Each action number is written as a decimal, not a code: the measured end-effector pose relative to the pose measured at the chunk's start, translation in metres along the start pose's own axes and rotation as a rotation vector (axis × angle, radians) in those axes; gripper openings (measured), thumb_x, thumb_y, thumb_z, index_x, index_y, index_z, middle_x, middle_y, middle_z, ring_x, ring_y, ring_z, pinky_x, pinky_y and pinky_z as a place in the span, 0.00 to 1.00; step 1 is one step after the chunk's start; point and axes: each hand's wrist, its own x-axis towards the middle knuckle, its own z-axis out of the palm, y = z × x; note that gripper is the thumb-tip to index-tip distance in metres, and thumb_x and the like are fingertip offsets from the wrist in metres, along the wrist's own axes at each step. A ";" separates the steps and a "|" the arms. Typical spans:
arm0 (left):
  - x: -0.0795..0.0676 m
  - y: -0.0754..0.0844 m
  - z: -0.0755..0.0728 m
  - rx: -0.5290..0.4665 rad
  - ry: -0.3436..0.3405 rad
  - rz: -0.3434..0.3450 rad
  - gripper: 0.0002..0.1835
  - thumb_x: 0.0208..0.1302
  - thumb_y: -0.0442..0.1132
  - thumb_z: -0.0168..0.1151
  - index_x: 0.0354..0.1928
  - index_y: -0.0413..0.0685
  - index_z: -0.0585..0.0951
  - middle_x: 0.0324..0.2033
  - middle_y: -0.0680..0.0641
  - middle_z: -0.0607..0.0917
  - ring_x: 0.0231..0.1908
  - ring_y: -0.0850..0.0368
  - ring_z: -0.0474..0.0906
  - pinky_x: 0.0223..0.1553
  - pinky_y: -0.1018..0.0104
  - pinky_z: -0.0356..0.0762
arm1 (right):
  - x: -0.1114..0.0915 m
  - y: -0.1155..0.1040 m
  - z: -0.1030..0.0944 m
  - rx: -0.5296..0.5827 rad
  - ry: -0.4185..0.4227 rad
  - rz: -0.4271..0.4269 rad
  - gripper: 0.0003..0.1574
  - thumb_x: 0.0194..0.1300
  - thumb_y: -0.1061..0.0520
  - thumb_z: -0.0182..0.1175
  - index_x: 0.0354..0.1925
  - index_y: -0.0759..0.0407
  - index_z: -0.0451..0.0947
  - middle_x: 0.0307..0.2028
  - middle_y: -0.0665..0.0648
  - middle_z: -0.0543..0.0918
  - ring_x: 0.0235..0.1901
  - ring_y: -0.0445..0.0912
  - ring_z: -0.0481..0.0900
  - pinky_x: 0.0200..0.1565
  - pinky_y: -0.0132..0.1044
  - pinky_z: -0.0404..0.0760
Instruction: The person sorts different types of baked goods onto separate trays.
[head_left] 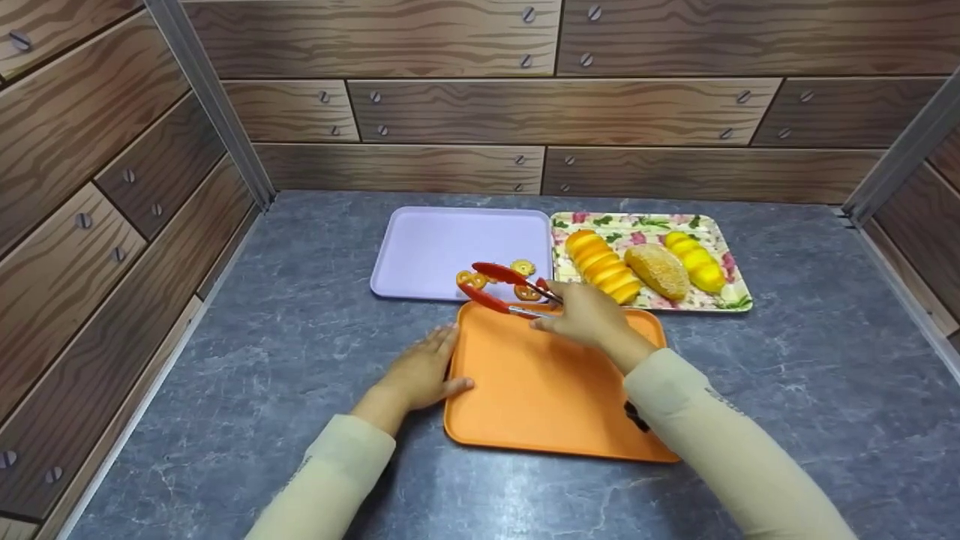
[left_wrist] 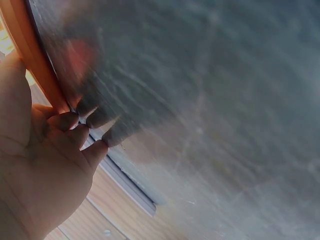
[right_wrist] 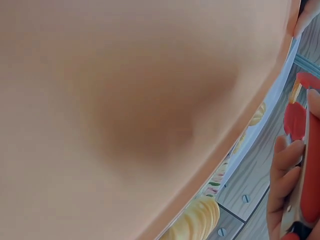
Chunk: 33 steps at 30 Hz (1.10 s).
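Observation:
My right hand [head_left: 592, 315] grips a pair of tongs [head_left: 491, 301] with red tips and metal arms, above the far edge of an orange tray [head_left: 555, 390]. Between the tips sits a pretzel-shaped biscuit [head_left: 471, 279], over the near edge of a purple tray [head_left: 457, 240]; the right wrist view shows a golden piece [right_wrist: 295, 92] there. Another pretzel biscuit [head_left: 527, 292] and a round biscuit [head_left: 523, 267] lie on the purple tray, partly behind the tongs. My left hand [head_left: 420, 371] rests at the orange tray's left edge, thumb over the rim, fingers [left_wrist: 95, 150] relaxed.
Right of the purple tray stands a floral tray [head_left: 720, 296] carrying a sliced orange-yellow loaf [head_left: 602, 266], a seeded bun [head_left: 658, 271] and a yellow segmented bread [head_left: 695, 262]. Wood-patterned walls [head_left: 450, 112] enclose the grey marbled table [head_left: 300, 322] at the back and sides.

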 end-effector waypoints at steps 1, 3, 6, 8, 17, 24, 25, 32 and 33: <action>0.000 0.000 0.000 0.001 0.000 -0.001 0.47 0.65 0.61 0.54 0.74 0.38 0.50 0.71 0.37 0.55 0.70 0.43 0.49 0.67 0.49 0.50 | 0.002 -0.001 0.001 -0.001 -0.005 0.010 0.49 0.53 0.38 0.68 0.67 0.58 0.67 0.52 0.61 0.80 0.39 0.52 0.76 0.40 0.48 0.76; 0.000 0.000 0.000 0.004 -0.001 -0.005 0.47 0.65 0.61 0.54 0.74 0.39 0.50 0.71 0.38 0.55 0.70 0.43 0.48 0.67 0.49 0.50 | 0.006 -0.003 0.003 -0.009 -0.011 0.028 0.49 0.53 0.37 0.68 0.67 0.58 0.67 0.52 0.61 0.80 0.38 0.52 0.76 0.39 0.48 0.76; 0.000 0.000 -0.001 0.007 0.001 -0.005 0.47 0.65 0.61 0.54 0.74 0.38 0.50 0.71 0.37 0.54 0.70 0.43 0.48 0.67 0.49 0.50 | 0.011 -0.005 0.006 -0.017 -0.011 0.036 0.49 0.54 0.37 0.68 0.67 0.58 0.66 0.55 0.63 0.78 0.44 0.54 0.78 0.42 0.51 0.77; 0.000 0.001 -0.001 0.007 0.004 -0.003 0.47 0.65 0.61 0.54 0.74 0.38 0.50 0.71 0.37 0.54 0.70 0.43 0.48 0.68 0.49 0.50 | 0.014 -0.006 0.008 -0.024 -0.006 0.039 0.49 0.54 0.37 0.67 0.67 0.59 0.66 0.55 0.64 0.78 0.47 0.56 0.78 0.44 0.52 0.77; -0.001 0.001 0.000 0.002 0.009 0.000 0.47 0.65 0.61 0.55 0.73 0.38 0.50 0.71 0.37 0.55 0.70 0.43 0.49 0.68 0.49 0.49 | 0.023 -0.013 0.018 -0.042 0.010 0.061 0.43 0.54 0.37 0.67 0.61 0.59 0.73 0.48 0.62 0.81 0.45 0.59 0.79 0.44 0.54 0.76; -0.001 0.001 -0.001 -0.009 0.004 -0.002 0.47 0.65 0.60 0.55 0.73 0.37 0.51 0.71 0.37 0.55 0.70 0.43 0.49 0.68 0.49 0.49 | 0.026 -0.017 0.020 -0.021 0.003 0.083 0.40 0.55 0.36 0.66 0.59 0.57 0.74 0.47 0.62 0.82 0.45 0.60 0.79 0.43 0.55 0.76; -0.001 0.001 -0.001 -0.008 0.002 -0.004 0.47 0.65 0.60 0.55 0.73 0.37 0.51 0.71 0.37 0.55 0.70 0.43 0.49 0.68 0.49 0.49 | 0.026 -0.018 0.020 -0.021 -0.001 0.083 0.41 0.55 0.36 0.66 0.60 0.57 0.74 0.48 0.62 0.81 0.46 0.60 0.78 0.44 0.55 0.76; -0.001 0.002 -0.001 0.000 -0.001 -0.012 0.47 0.65 0.61 0.55 0.73 0.38 0.51 0.71 0.37 0.55 0.70 0.43 0.48 0.68 0.49 0.49 | 0.028 -0.020 0.019 -0.046 -0.020 0.082 0.41 0.55 0.36 0.66 0.60 0.58 0.74 0.48 0.63 0.81 0.46 0.59 0.78 0.45 0.55 0.76; -0.001 0.002 -0.001 -0.001 -0.002 -0.012 0.47 0.65 0.61 0.55 0.73 0.38 0.51 0.71 0.37 0.55 0.70 0.43 0.48 0.68 0.49 0.49 | 0.028 -0.020 0.019 -0.052 -0.023 0.082 0.41 0.55 0.36 0.66 0.60 0.58 0.74 0.48 0.63 0.81 0.46 0.60 0.78 0.45 0.55 0.76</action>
